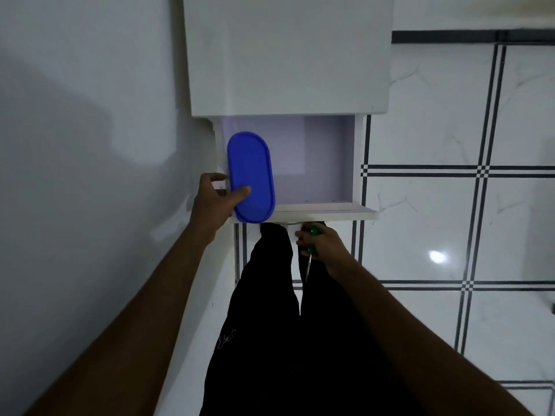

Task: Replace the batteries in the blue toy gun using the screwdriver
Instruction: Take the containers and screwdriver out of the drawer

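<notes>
Your left hand [214, 199] has its thumb laid over the top of the blue oval box [251, 177] w/ the other fingers curled round its left edge, so that's a firm grasp, box sitting at the front-left of the open drawer [345, 163]. Right hand [322, 246] is clenched round the screwdriver [312, 250], green handle poking out of the fist, shaft pointing back down toward your legs, hand just under the drawer's front lip. Step in hand, I'd say: fetching supplies, prob. the box for batteries, though the lid's on and you can't see what's inside. The blue toy gun isn't anywhere in view, so the real job hasn't begun. Next move calls for lifting the box clear of the drawer wall w/o tipping it, and you've only one free-ish hand since the right is busy w/ the tool; closing the drawer may need a knuckle or a knee. Outward now: the drawer hangs from a white cabinet [285, 55] set against a plain white wall [75, 115], drawer interior pale lilac. Floor [450, 220] is glossy white marble-look tile w/ dark double-line borders, a lamp glare on it. Your dark trousers [285, 325] fill the lower middle.
</notes>
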A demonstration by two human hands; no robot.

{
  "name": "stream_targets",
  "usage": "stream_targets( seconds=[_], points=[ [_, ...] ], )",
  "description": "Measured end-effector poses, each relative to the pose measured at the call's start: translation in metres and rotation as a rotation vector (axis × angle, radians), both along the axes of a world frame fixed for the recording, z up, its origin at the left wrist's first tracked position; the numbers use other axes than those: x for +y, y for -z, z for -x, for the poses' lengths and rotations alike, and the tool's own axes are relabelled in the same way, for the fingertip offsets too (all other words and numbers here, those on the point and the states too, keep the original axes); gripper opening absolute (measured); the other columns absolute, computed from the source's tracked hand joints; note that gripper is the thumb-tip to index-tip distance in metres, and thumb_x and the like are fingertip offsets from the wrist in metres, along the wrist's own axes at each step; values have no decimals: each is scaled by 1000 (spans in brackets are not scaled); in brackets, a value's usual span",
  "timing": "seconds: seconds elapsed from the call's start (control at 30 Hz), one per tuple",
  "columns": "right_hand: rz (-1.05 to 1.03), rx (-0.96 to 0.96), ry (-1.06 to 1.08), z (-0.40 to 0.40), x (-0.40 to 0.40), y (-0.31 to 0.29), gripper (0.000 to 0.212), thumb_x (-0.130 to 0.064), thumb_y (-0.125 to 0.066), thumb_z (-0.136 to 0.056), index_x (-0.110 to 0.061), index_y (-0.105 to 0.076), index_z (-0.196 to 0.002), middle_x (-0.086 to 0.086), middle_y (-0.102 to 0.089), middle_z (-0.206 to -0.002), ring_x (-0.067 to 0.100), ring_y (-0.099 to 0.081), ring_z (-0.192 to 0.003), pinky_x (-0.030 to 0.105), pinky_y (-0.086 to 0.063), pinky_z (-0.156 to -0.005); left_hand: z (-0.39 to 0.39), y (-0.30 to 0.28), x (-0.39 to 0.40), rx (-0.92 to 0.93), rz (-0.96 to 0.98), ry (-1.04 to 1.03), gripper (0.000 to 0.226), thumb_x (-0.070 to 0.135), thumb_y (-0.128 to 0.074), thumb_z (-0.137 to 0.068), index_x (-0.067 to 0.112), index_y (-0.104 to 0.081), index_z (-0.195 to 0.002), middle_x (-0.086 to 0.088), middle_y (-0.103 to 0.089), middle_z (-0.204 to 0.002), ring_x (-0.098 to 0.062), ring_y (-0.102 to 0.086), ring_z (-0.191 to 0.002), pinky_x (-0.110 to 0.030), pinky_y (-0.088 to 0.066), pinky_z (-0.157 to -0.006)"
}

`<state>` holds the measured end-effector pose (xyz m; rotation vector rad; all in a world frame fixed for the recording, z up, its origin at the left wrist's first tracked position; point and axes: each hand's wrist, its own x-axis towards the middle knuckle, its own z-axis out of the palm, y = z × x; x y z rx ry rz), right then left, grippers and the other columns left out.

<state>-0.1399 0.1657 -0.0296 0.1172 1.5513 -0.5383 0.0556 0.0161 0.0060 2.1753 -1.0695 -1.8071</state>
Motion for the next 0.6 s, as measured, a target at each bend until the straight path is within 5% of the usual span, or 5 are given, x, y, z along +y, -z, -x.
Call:
stream_targets(
  seconds=[0.2, 0.4, 0.5, 0.6],
  points=[
    [15, -4, 285, -15, -5, 15, 20, 7, -60, -91, -10, -67, -102, 8, -70, -117, 21, -69, -101, 30, -56, -79, -15, -17, 17, 39, -3, -66, 57, 31, -78, -81, 20, -47, -127, -8, -63, -116, -23, -66, -102, -41, -61, -77],
    [130, 93, 136, -1, -44, 14, 33, 5, -60, -92, -8, -61, -123, 9, -64, -131, 26, -66, -112, 34, -55, -86, -14, -29, 12, 81, 70, -64, 50, 31, -74, -84, 21, -46, -125, -7, -65, -116, -17, -68, -97, -30, -61, -67],
    [168, 141, 27, 6, -72, 10, 47, 3, -55, -95, -7, -48, -140, 10, -63, -133, 27, -65, -111, 40, -52, -96, -13, -34, 8, 116, 102, -58, 51, 31, -72, -86, 19, -45, -128, -9, -65, -117, -19, -68, -100, -34, -61, -74],
    [235, 202, -81, 13, -99, 0, 52, 3, -52, -96, -9, -44, -146, 14, -63, -130, 23, -62, -103, 33, -51, -87, -13, -39, 5, 130, 128, -56, 52, 31, -70, -88, 17, -44, -131, -10, -64, -119, -20, -67, -103, -37, -61, -77]
  ],
)
